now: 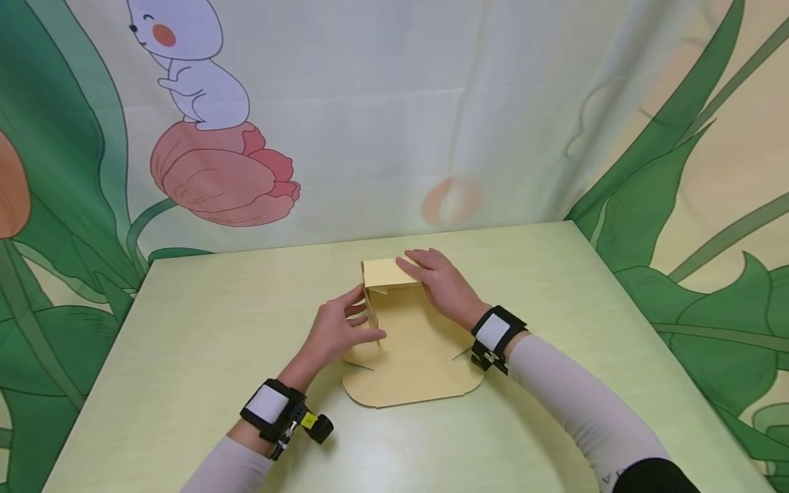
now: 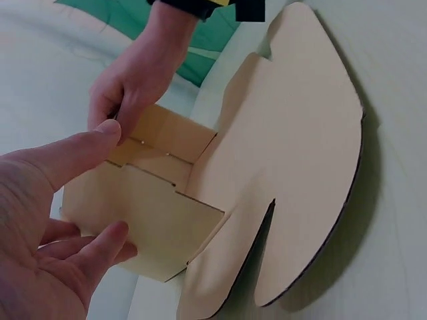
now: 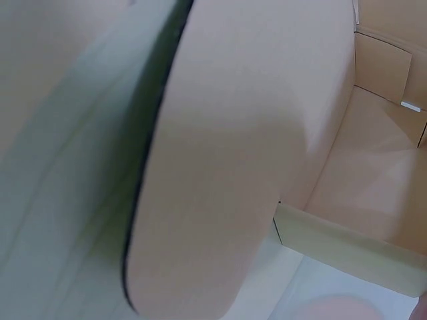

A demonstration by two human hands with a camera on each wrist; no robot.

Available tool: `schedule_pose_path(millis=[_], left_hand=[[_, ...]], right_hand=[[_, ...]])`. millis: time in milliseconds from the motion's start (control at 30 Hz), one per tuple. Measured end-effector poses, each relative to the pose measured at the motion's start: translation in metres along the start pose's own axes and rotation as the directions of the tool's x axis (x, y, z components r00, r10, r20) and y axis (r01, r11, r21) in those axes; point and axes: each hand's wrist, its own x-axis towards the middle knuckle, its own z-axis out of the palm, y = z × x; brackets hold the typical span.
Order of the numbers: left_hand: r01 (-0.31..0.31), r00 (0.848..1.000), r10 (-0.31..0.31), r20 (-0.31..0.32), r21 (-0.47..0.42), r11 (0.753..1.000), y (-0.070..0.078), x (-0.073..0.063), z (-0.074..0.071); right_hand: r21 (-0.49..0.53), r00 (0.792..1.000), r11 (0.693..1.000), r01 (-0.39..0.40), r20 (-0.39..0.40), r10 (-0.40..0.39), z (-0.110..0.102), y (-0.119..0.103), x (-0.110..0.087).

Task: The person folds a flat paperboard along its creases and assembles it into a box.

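Note:
A tan cardboard box [image 1: 425, 342], partly folded, stands on the table with a wide round-cornered flap spread toward me. My left hand [image 1: 342, 325] is at its left wall [image 2: 147, 213], thumb on the near side and fingers along the outer face. At the far panel [image 1: 385, 272], my right hand [image 1: 446, 284] grips the right end, its fingers lying across the top. In the left wrist view that hand's thumb and fingers meet around the panel's edge. The box's inner folds [image 3: 373, 153] show in the right wrist view, where only a sliver of finger appears.
The box stands mid-table on a pale wooden table [image 1: 234, 322]. Behind it hangs a printed curtain [image 1: 370, 137] with plants and a cartoon animal. Slits [image 2: 263, 230] cut into the flap's sides. Strapped wrist cameras [image 1: 286, 418] sit close to the cardboard.

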Motion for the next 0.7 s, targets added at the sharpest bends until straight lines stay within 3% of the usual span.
schedule_pose_path(millis=[100,167,400,500,700], left_hand=[[-0.005,0.999,0.006,0.038,-0.026,1.000,-0.004,0.001,-0.007],[-0.018,0.999,0.019,0.027,-0.023,1.000,-0.006,0.004,-0.009],[-0.015,0.991,0.036,-0.132,0.152,0.988,-0.009,0.019,0.004],[-0.008,0.978,0.063,-0.198,0.262,0.965,-0.007,0.026,0.012],[0.006,0.944,0.147,-0.295,0.460,0.888,-0.006,0.036,0.025]], right_hand=[[0.002,1.000,1.000,0.009,-0.007,-0.009,0.000,0.000,0.000],[0.010,1.000,1.000,0.014,-0.012,-0.014,0.000,0.000,0.000],[0.020,0.999,1.000,0.023,-0.025,-0.022,-0.001,0.000,-0.002],[0.014,0.999,1.000,0.028,-0.024,-0.028,-0.001,0.001,-0.002],[0.006,0.999,0.999,0.044,-0.026,-0.044,0.000,0.003,-0.002]])
